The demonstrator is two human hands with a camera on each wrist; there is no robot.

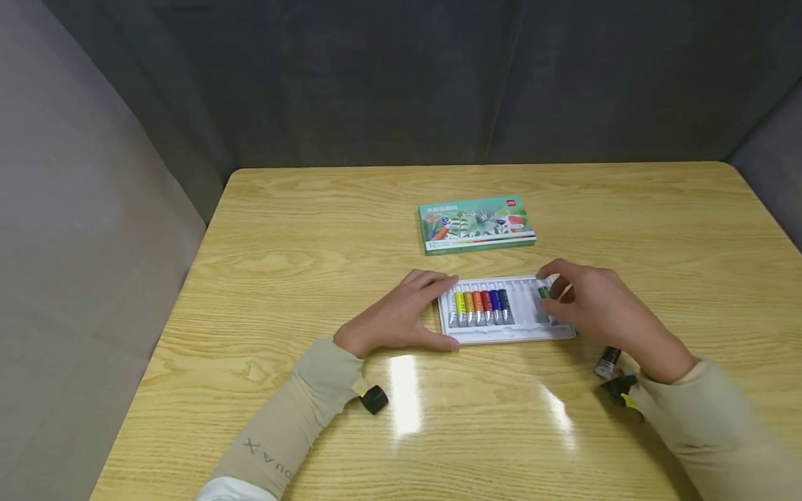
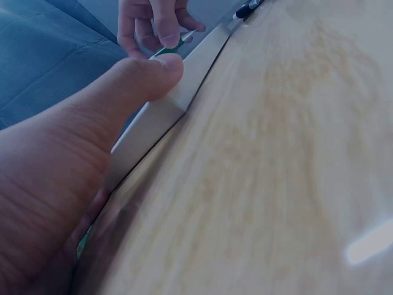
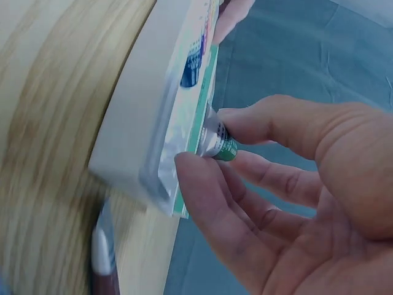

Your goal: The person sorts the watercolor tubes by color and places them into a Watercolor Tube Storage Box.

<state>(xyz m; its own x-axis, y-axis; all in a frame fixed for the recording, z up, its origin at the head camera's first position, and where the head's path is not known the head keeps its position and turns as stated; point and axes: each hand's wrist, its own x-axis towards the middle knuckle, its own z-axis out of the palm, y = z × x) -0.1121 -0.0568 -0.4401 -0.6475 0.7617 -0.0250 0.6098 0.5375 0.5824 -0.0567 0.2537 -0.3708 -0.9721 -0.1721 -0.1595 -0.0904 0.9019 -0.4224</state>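
1. The right hand (image 1: 592, 296) pinches a green paint tube (image 3: 215, 138) between thumb and fingers, at the right end of the white paint tray (image 1: 507, 336). The tube tilts, its green end in the pinch; whether its other end meets the slot, I cannot tell.

2. The left hand (image 1: 404, 316) is spread around the tray's left end, thumb at the near corner, fingers at the far one. That brace seems right: light, even pressure should stop the tray sliding or tipping.

3. Handle the green tube gently, since such tubes probably dent. Best to align it with its slot, parallel to the row ending at the navy tube (image 1: 505, 306), and to work slowly against the plastic ridges.

4. The right wrist is worth watching: a dark paint tube (image 1: 607, 362) lies on the table (image 1: 313, 438) near the tray's right end and could be knocked.

5. The illustrated paint box (image 1: 479, 226) lies beyond the tray, leaving room for the fingers.
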